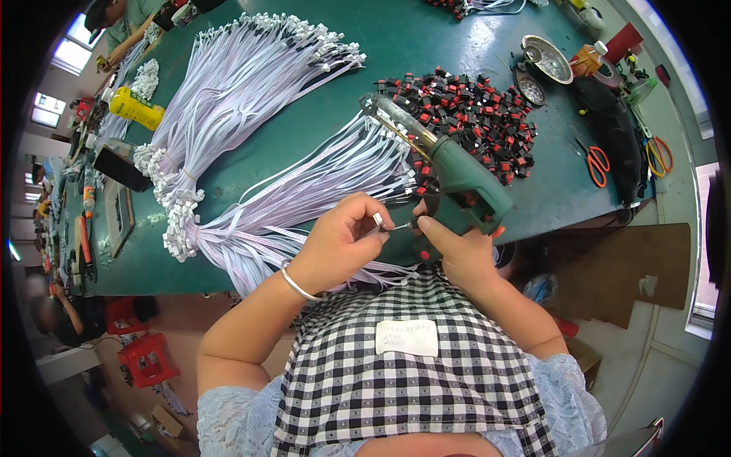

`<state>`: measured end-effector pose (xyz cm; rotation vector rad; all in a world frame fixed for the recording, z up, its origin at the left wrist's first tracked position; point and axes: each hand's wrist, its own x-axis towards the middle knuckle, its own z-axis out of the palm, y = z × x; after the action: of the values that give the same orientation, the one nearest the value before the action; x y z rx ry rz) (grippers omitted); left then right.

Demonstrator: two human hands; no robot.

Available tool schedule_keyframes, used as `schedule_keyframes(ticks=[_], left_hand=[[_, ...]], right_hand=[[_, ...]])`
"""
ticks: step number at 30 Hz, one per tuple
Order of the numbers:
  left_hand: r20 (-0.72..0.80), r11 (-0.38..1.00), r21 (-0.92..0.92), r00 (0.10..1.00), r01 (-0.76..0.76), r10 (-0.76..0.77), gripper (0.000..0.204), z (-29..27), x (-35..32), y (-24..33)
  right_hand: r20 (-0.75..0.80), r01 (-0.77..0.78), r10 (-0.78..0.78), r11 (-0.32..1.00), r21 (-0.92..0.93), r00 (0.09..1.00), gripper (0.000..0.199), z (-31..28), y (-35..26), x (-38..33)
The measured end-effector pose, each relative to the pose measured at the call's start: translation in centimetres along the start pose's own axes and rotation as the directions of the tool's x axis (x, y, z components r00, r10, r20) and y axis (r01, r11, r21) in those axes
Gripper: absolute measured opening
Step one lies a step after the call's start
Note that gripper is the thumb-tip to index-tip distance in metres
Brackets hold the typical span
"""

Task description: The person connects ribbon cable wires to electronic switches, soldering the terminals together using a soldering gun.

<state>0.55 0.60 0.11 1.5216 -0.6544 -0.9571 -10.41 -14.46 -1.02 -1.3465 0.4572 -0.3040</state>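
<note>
My left hand (344, 238), a white bangle at its wrist, is closed in a pinch on a small white connector (378, 219). A short thin lead (399, 227) spans the gap from there toward my right hand (463, 255). Thumb and finger of the right hand pinch a small dark part (416, 222), mostly hidden; its kind is unclear. Just beyond this hand stands a green gun-shaped tool (464, 171) with a metal barrel. A bundle of flat white cables (304, 186) fans out behind my left hand. Past the tool lies a heap of black and red switches (487, 114).
A larger bundle of white cables (228, 84) lies at the far left, beside a yellow bottle (137, 108). Orange-handled scissors (598, 166) and a metal bowl (560, 65) are on the right of the green table (266, 164). Another person (133, 27) sits at the far left.
</note>
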Motion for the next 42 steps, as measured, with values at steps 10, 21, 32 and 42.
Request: schedule_keyframes(ticks=[10,21,32,42], left_hand=[[-0.076,0.975,-0.224,0.997,-0.016,-0.001,0.032,1.1,0.4,0.1],[-0.144,0.986,-0.158,0.989,-0.045,0.022,0.045,1.4,0.4,-0.2],[-0.126,1.000,-0.026,0.992,-0.013,0.009,0.033,1.2,0.4,-0.2],[0.013,0.930,-0.316,0.981,0.187,-0.193,0.009,0.7,0.6,0.8]], right_hand=[[0.039,-0.023,0.024,1.000,-0.014,0.999,0.015,0.2,-0.2,0.0],[0.036,-0.071,0.070,0.997,0.017,0.997,0.016,0.5,-0.2,-0.4],[0.014,-0.094,0.093,0.988,0.122,0.996,0.020,0.1,0.9,-0.3],[-0.049,0.063,-0.063,0.998,0.010,0.997,0.021,0.4,0.4,-0.5]])
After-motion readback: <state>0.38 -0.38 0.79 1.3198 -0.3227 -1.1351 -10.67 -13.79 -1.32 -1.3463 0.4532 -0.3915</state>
